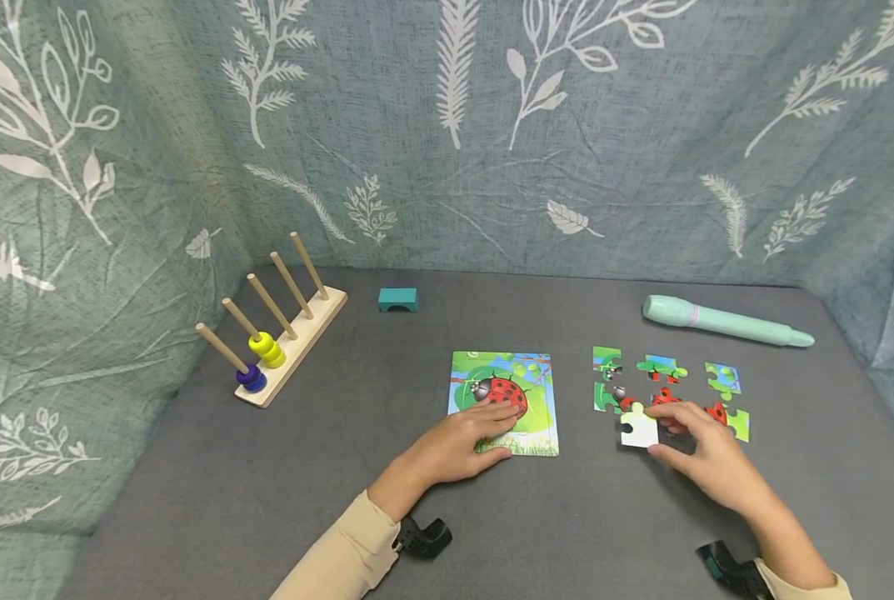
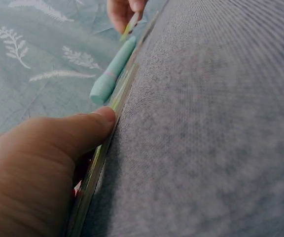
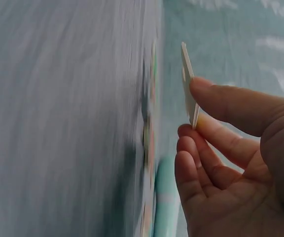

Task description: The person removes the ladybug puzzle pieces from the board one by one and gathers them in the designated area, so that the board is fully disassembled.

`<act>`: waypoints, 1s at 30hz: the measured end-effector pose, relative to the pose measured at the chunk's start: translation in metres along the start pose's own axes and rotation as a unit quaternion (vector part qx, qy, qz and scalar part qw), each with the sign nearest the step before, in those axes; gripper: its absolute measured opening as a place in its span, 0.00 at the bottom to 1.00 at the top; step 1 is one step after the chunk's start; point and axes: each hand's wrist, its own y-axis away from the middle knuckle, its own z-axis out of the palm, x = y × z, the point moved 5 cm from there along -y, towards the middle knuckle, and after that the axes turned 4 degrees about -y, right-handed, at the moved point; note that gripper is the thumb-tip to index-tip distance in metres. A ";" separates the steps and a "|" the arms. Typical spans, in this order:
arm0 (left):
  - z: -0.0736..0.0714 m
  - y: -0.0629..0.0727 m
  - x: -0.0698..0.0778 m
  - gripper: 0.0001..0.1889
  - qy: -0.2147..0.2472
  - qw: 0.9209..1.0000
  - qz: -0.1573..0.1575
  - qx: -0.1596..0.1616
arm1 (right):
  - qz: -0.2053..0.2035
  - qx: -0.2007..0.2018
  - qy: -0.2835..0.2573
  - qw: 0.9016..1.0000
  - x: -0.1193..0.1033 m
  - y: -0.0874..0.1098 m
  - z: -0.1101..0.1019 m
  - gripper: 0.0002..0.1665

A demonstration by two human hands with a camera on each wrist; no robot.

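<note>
My right hand [image 1: 705, 458] pinches a puzzle piece [image 1: 639, 427] between thumb and fingers, its pale side facing me. In the right wrist view the piece [image 3: 189, 89] is seen edge-on, held off the table. Behind and beneath that hand lie several loose puzzle pieces [image 1: 606, 360] with parts of a ladybug picture. Flat on the ladybug board [image 1: 536, 417] rests my left hand [image 1: 461, 442], fingers extended over the picture. The left wrist view shows its thumb lying along the board's near edge.
A wooden peg stand [image 1: 307, 333] with yellow and blue rings stands at the left. A teal block [image 1: 397, 299] is near the back, and a mint-green pen-shaped object [image 1: 739, 323] lies at the back right. Patterned cloth [image 1: 417, 167] hangs behind the grey table.
</note>
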 end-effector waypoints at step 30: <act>0.001 0.001 0.000 0.26 -0.010 1.000 0.010 0.001 | 0.094 -0.007 0.017 0.995 0.076 0.061 -0.058 0.24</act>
